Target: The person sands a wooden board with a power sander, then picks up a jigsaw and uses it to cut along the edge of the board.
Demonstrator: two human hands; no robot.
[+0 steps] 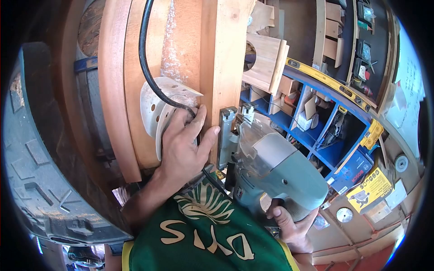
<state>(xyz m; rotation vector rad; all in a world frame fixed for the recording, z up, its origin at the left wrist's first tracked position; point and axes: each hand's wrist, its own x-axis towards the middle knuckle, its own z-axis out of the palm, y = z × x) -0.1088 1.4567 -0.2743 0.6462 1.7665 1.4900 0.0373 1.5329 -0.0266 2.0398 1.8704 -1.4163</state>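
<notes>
My right hand (pixel 294 226) is wrapped around the handle of a grey-green jigsaw (pixel 291 174). The saw is turned with its metal base plate (pixel 226 140) toward the edge of the wooden bench. Over the bench, my left hand (pixel 183 144) has its fingers curled on a black power cable (pixel 147 58), which passes between them and comes out below. Under and beside these fingers lie pale sanding discs (pixel 151 108) with round holes. How firmly the left fingers press on the discs is hidden.
The wooden bench (pixel 185 40) has sawdust on it. A large tyre (pixel 40 171) is at the left. At the right, blue shelving (pixel 312 144) holds assorted items, with a yellow spirit level (pixel 334 83) along it. A yellow box (pixel 370 189) lies nearby.
</notes>
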